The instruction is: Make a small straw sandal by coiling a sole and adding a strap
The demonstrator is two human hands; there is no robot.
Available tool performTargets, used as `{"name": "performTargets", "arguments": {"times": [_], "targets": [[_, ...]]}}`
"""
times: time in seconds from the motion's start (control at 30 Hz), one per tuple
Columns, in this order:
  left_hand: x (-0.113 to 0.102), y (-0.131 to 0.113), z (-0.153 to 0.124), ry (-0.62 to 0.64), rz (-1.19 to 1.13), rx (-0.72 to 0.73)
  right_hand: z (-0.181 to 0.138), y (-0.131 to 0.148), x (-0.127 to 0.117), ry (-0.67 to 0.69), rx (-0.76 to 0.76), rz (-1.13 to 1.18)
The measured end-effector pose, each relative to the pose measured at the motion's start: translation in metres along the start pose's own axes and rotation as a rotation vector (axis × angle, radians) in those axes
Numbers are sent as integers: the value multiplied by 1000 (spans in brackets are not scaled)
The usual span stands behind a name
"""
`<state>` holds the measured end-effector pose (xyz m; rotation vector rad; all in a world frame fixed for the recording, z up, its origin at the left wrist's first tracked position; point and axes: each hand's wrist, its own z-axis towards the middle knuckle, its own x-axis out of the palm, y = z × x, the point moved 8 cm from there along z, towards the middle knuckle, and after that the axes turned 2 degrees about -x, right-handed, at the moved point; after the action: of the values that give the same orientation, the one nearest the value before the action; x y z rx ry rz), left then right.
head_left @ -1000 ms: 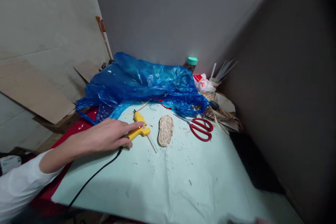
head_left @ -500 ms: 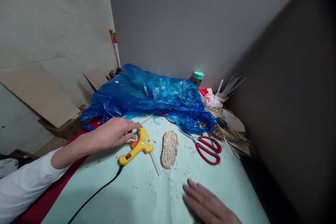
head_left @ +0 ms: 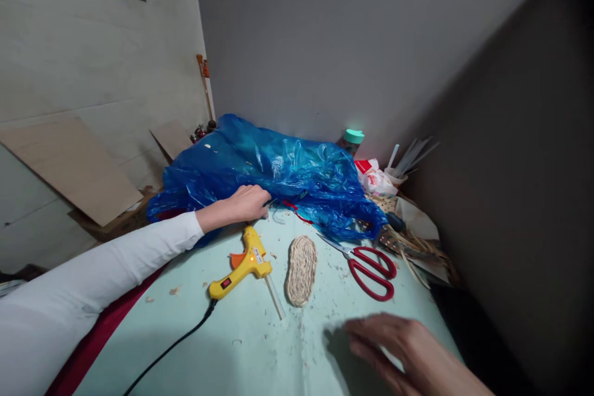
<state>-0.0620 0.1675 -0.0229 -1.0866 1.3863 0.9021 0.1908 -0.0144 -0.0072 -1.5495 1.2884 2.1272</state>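
Observation:
My left hand (head_left: 249, 203) is at the front edge of the crumpled blue plastic bag (head_left: 273, 161), its fingers curled closed. What they hold, if anything, is hidden. Just in front of it lies a yellow glue gun (head_left: 241, 269) with an orange trigger, a lit light, a clear glue stick and a black cord. To its right is an oval mat of coiled, braided straw (head_left: 301, 271). My right hand (head_left: 394, 340) hovers low over the table, thumb apart from the bent fingers, holding nothing. Above it lie scissors with red handles (head_left: 371, 272).
The pale green tabletop (head_left: 260, 352) is strewn with small scraps. A red strip (head_left: 297, 211) lies by the bag. At the right stand a jar with a green lid (head_left: 353, 137), a cup of clear sticks (head_left: 396, 174) and a heap of straw strips (head_left: 417, 247). Cardboard (head_left: 69, 167) leans at left.
My left hand has moved from beside the glue gun up and right to the bag's edge, and its fingers have curled. My right hand has moved slightly right and bent.

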Motion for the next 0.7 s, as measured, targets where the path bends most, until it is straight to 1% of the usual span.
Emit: {"name": "performTargets", "arguments": {"times": [0.07,0.13,0.23,0.37,0.47,0.57,0.7], "targets": [[4,1,6,32,10,-22,30,5,-9,0,-47,-51],[6,2,10,43,-1,-36,61,9,-21,-39,-101,-119],[4,7,16,37,-60,-43,107,4,-32,-62,-167,-239],[-8,14,26,25,-220,-8,165,-25,-43,-119,-190,-305],[-23,21,31,-20,-380,3,201,-53,-51,-190,-187,-360],[-33,35,36,-110,-522,-48,227,-76,-60,-262,-166,-405],[-32,52,48,-186,-666,-126,248,-95,-66,-289,-160,-436]]}}
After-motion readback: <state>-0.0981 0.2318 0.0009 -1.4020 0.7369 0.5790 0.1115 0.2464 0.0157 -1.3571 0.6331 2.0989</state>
